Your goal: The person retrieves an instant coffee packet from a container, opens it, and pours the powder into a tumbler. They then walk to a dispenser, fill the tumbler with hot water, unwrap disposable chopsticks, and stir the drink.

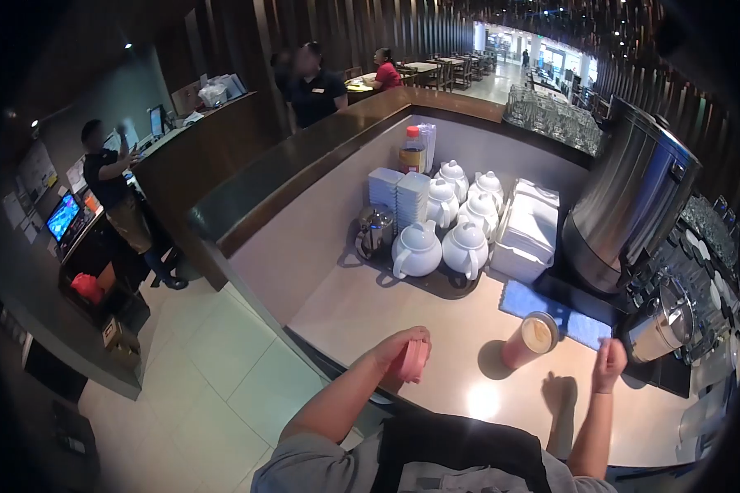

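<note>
My left hand [404, 345] is closed around a pink object [414, 361], perhaps a lid or cup cover, above the counter's near edge. Between my hands a tumbler [530, 338] stands on the counter [444, 394], pinkish below, with a pale foamy drink at its top. My right hand [609, 366] is raised right of the tumbler, fingers curled in; whether it holds anything small cannot be made out. A folded blue cloth [555, 314] lies just behind the tumbler and my right hand.
White teapots [418, 249] crowd a brown tray [448, 285] with a metal pot [376, 231]. Beyond the cloth are a white napkin box [526, 230], a large steel urn [629, 197] and a metal pitcher [662, 322]. Several people are beyond the counter.
</note>
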`<move>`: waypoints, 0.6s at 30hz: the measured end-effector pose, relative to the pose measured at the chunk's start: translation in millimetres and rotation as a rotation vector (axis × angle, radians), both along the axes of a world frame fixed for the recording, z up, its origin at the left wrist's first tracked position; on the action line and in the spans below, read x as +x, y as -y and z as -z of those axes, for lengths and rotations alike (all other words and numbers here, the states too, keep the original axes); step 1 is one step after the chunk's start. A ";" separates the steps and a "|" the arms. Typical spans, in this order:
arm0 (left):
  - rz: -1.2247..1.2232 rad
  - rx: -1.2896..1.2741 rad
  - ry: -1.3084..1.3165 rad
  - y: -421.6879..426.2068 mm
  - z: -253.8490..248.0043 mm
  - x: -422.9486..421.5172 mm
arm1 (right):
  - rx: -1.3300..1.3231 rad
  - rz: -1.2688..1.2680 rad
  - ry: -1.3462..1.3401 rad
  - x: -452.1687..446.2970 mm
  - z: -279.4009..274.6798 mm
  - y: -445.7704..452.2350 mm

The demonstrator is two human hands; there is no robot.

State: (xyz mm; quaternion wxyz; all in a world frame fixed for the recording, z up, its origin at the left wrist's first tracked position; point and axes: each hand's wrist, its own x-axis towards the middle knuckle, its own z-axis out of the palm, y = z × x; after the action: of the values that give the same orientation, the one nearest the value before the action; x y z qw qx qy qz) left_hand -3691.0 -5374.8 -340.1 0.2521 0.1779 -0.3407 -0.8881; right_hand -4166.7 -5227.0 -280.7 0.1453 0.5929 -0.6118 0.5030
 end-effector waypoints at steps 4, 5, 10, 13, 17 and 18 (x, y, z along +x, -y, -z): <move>0.130 0.117 0.084 35.2 -24.8 -19.6 | -0.119 -0.129 -0.319 86.4 -136.8 35.2; 0.156 0.137 0.067 38.3 -24.3 -27.0 | -0.101 -0.178 -0.377 106.8 -161.7 52.6; 0.338 0.223 -0.033 50.1 -25.6 -32.2 | 0.043 -0.324 -0.663 187.3 -216.0 187.3; 0.345 0.210 -0.097 54.5 -14.2 -34.2 | 0.255 -0.279 -0.692 225.9 -212.8 289.0; 0.229 0.282 -0.147 66.7 -7.2 -33.5 | 0.570 -0.112 -0.511 256.3 -192.4 414.9; 0.199 0.289 -0.169 70.7 -2.0 -35.3 | 0.567 -0.115 -0.520 261.7 -188.1 441.1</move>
State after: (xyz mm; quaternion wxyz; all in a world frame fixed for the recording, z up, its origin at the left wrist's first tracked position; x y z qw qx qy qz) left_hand -3726.4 -5445.5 -338.1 0.1625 0.1026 -0.2035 -0.9600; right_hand -3905.0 -5668.2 -92.6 0.0974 0.7505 -0.6352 0.1543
